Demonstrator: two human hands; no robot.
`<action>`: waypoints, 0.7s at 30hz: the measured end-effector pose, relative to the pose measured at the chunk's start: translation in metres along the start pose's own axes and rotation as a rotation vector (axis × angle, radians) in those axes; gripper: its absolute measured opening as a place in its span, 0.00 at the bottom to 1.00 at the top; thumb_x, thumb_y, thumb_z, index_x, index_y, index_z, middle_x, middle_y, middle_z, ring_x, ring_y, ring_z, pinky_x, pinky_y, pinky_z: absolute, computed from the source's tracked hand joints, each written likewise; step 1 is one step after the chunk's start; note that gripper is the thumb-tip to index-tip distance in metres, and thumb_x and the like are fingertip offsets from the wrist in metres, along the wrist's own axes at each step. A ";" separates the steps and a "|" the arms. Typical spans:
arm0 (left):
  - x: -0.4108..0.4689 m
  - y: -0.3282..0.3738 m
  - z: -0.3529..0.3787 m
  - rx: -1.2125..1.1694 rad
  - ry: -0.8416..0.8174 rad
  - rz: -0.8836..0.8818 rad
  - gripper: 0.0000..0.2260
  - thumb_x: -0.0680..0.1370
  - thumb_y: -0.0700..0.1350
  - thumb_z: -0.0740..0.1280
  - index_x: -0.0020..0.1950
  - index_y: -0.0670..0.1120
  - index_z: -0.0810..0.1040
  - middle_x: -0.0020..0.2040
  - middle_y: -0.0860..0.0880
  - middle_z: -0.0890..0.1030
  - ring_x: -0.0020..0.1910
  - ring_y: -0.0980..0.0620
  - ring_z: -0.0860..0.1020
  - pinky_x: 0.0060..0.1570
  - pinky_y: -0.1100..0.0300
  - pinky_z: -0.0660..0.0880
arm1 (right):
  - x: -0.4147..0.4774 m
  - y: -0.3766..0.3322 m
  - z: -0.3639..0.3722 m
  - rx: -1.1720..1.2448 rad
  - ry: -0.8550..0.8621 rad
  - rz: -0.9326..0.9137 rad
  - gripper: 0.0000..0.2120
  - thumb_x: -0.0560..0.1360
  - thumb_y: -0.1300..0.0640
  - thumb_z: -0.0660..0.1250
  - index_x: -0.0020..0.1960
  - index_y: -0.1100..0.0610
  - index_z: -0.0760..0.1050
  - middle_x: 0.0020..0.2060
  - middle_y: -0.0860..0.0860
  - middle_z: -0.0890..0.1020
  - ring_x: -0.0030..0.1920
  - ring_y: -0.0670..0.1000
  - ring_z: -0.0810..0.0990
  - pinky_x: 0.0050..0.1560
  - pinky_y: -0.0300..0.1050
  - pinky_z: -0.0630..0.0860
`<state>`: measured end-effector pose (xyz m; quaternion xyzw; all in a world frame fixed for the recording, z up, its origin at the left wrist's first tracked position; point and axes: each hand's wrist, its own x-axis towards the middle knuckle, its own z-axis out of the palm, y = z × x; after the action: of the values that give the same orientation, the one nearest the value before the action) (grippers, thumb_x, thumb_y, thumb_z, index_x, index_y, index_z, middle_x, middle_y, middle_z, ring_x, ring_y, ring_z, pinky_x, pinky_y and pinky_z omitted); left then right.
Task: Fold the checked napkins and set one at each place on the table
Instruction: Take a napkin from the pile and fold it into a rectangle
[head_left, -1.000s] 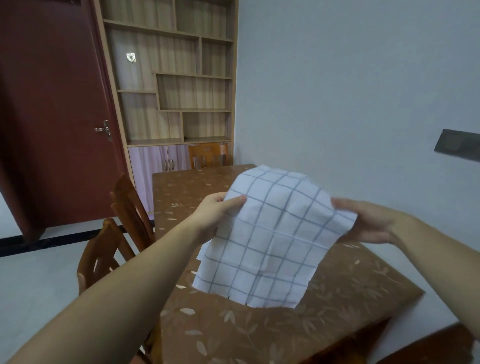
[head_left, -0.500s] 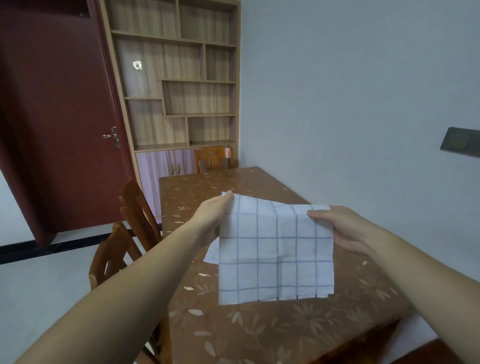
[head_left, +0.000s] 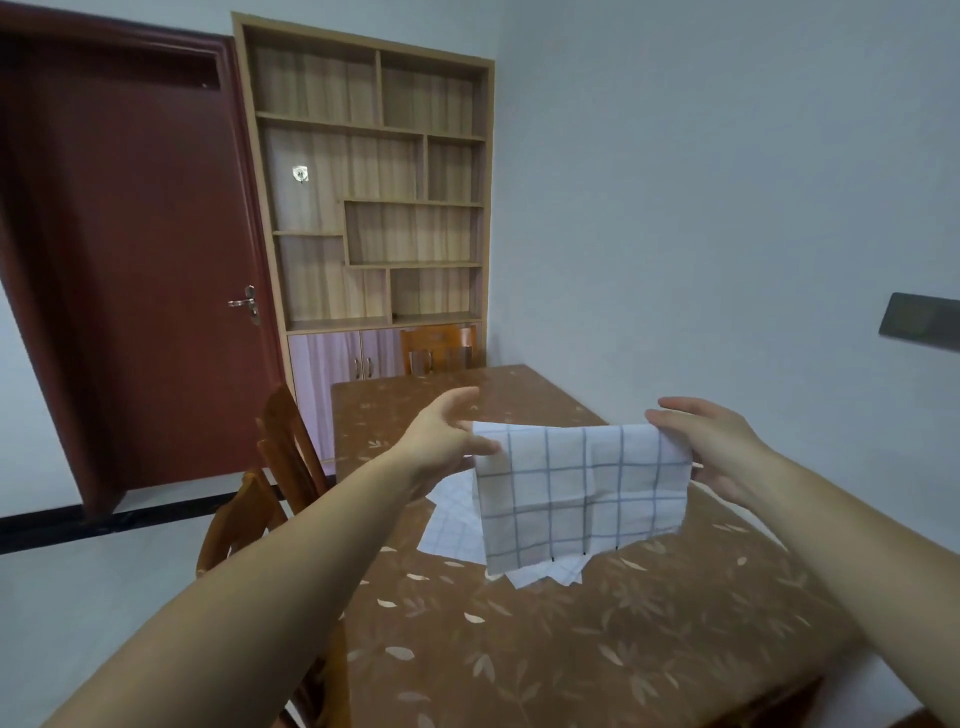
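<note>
- The left hand (head_left: 445, 441) and the right hand (head_left: 712, 448) are apart at mid-frame, each pinching an upper corner of a white grey-checked cloth napkin (head_left: 582, 493)
- The napkin hangs folded between them, its lower edge just above the table with a brown leaf-patterned cover (head_left: 623, 654)
- More white checked napkins (head_left: 451, 522) lie flat on the table behind and below the held one
- Orange-brown wooden chairs (head_left: 283, 452) stand at centre left
- A dark red door (head_left: 130, 260) fills the upper left, beside a light wooden shelf unit (head_left: 374, 182)
</note>
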<state>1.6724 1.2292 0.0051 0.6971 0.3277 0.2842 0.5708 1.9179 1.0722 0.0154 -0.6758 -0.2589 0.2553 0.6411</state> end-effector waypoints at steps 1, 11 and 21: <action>-0.001 0.001 0.001 0.079 0.037 0.052 0.32 0.73 0.34 0.73 0.72 0.52 0.68 0.61 0.38 0.76 0.57 0.42 0.78 0.46 0.59 0.80 | -0.001 -0.003 -0.001 0.008 -0.006 -0.002 0.17 0.72 0.57 0.74 0.60 0.52 0.77 0.53 0.54 0.81 0.47 0.52 0.80 0.41 0.47 0.76; -0.011 0.007 0.007 0.348 0.269 0.272 0.15 0.75 0.43 0.73 0.62 0.47 0.80 0.48 0.54 0.79 0.42 0.57 0.78 0.30 0.71 0.74 | -0.016 -0.015 -0.019 0.022 -0.114 -0.108 0.07 0.73 0.63 0.72 0.49 0.54 0.82 0.48 0.52 0.81 0.46 0.51 0.79 0.44 0.45 0.76; -0.016 0.017 0.015 0.520 0.179 0.281 0.04 0.76 0.47 0.72 0.49 0.49 0.83 0.44 0.50 0.83 0.43 0.52 0.80 0.38 0.59 0.81 | -0.024 0.009 -0.051 -0.748 -0.100 -0.533 0.04 0.72 0.57 0.74 0.39 0.51 0.83 0.40 0.47 0.83 0.43 0.48 0.80 0.43 0.38 0.72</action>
<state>1.6761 1.2059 0.0184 0.8305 0.3388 0.3272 0.2975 1.9350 1.0175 0.0095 -0.7574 -0.5286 0.0026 0.3834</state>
